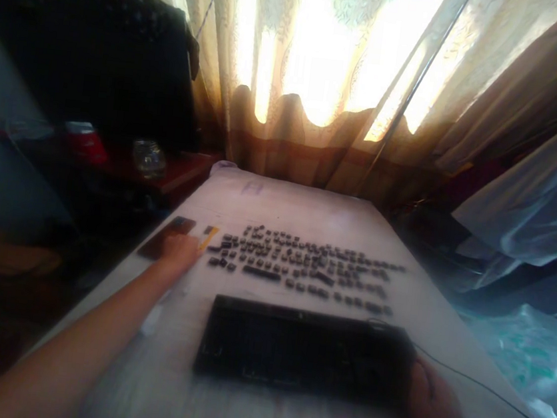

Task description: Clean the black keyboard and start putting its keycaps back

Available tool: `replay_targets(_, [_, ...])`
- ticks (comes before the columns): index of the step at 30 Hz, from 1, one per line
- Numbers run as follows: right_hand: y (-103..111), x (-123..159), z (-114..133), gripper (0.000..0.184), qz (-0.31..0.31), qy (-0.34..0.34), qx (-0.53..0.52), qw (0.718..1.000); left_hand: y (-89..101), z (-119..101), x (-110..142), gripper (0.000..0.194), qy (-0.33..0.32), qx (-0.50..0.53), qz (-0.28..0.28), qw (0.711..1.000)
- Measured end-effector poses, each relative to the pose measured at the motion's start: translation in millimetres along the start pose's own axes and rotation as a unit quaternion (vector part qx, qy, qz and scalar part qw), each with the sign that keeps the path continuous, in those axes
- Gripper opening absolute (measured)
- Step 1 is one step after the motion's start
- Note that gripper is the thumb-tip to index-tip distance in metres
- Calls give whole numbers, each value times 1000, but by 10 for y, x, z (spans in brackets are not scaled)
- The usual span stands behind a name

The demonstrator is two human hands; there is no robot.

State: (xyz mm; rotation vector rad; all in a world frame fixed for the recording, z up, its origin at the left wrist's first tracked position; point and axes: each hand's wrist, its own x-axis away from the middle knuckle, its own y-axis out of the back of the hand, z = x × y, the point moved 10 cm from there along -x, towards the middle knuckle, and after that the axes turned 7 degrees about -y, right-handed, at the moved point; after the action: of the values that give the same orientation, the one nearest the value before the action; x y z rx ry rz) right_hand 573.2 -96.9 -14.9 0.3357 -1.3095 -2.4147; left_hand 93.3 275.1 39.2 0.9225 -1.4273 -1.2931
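Observation:
A black keyboard base [302, 352], without keycaps, lies across the bed in front of me. My right hand [437, 408] is closed around its right end, the thumb near the top edge. Farther left, my left hand [180, 251] reaches out over the bed with its fingers drawn together at a thin yellow tool [209, 238]. Motion blur hides the exact grip and the tool's kind. Loose black keycaps [298, 258] are spread in rough rows beyond the base, among them a long space bar [262, 273]. Beside and partly under my left hand is a flat brown object [157, 242].
A pale sheet [299, 205] covers the bed. From the base a thin cable [484, 387] runs off right. A dark screen [99, 61], a red container [85, 142] and a clear jar [149, 159] stand left. Plastic bags [524, 344] are at right; curtains [316, 52] hang behind.

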Motion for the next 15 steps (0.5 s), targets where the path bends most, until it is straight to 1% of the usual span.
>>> replay_targets(6, [-33,-5,-25,66,32,-32,-7,999,-104,161,-160,37,51,12,58,997])
replay_targets(9, [-80,-29,-75,63,34,-37,-12,999,-150,239,-259,37,69,30,67,995])
replay_targets(12, [-101,-76,-118,61,18,-13,-21,1000,-154,244,-334,37,60,58,43,996])
replay_targets(13, [-107,-98,-139,61,14,-7,-24,1000,-137,220,-346,37,45,73,26,996])
replay_targets(15, [-144,-142,-184,60,23,0,-26,999,-56,123,-337,37,-16,111,-26,993])
